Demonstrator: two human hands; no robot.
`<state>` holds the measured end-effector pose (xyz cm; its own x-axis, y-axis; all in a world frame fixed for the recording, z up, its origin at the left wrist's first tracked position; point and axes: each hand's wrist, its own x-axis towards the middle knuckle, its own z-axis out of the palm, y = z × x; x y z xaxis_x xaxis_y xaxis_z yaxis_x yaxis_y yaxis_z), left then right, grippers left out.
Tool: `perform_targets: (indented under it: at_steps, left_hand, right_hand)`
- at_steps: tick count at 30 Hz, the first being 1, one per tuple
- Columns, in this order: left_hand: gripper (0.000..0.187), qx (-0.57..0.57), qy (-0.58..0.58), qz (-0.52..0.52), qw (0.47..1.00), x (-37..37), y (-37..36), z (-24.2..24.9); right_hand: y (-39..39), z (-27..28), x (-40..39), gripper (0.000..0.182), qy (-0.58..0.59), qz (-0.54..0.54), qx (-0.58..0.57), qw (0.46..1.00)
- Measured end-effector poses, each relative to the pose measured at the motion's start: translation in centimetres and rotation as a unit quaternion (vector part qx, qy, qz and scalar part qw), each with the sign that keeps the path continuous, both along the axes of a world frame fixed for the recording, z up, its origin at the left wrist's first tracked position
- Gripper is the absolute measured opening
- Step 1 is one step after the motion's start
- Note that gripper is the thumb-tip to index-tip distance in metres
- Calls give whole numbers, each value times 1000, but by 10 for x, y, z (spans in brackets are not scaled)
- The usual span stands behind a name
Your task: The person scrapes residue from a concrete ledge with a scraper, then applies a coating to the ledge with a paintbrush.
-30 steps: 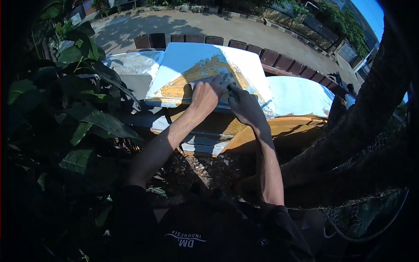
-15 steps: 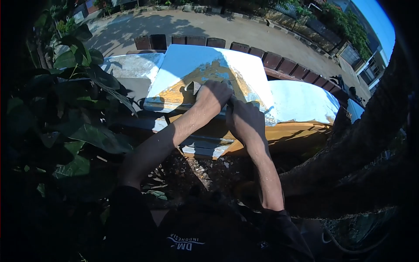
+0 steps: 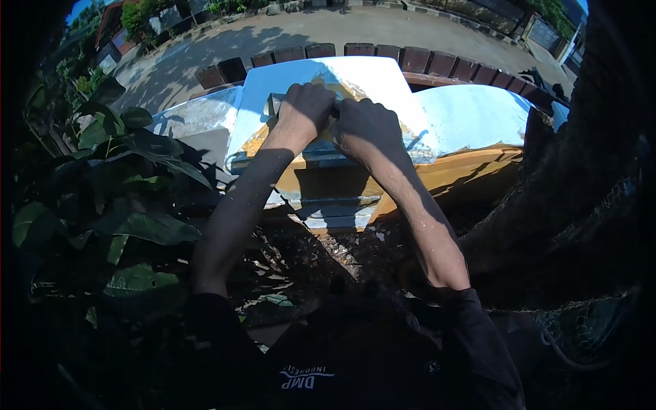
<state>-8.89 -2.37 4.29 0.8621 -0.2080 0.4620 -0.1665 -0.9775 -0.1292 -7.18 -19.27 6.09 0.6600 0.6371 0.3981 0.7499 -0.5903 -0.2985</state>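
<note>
My left hand (image 3: 307, 108) is closed around a pale metal piece (image 3: 274, 104), whose bent, flat end sticks out past the thumb side on the left. Right beside it, my right hand (image 3: 370, 131) is in a fist; its fingers hide whatever they grip. Both fists are over the sloping white-painted surface (image 3: 369, 72), at a patch (image 3: 254, 140) where the paint is worn through to yellow-orange and grey-blue. How the metal piece meets the surface is hidden by my hands.
White curved section (image 3: 471, 113) adjoins on the right, a grey weathered slab (image 3: 195, 116) on the left. Dark brown slats (image 3: 444, 63) line the far side before a road (image 3: 287, 31). Leaves (image 3: 147, 222) crowd the left; a thick trunk (image 3: 574, 171) stands right.
Both hands have moved away from me, up the sloping surface, and slightly left. The left hand keeps its hold on the metal piece. The camera view has shifted too.
</note>
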Motion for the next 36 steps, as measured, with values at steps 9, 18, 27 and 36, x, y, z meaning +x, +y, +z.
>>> perform_targets:
  at_steps: [9, 18, 27, 36]
  left_hand:
    - [4, 22, -33, 28, 999, 18, 11, -6]
    - [9, 38, -18, 73, 996, 9, 5, -9]
    - [10, 7, 13, 70, 997, 8, 13, -5]
    - [9, 87, -92, 50, 991, 9, 7, -25]
  right_hand:
    - [12, -4, 15, 21, -22, -10, 30, 999]
    - [7, 2, 8, 14, 15, -2, 17, 1000]
    - [22, 0, 9, 14, 20, -10, 12, 1000]
    - [15, -21, 4, 28, -7, -29, 13, 999]
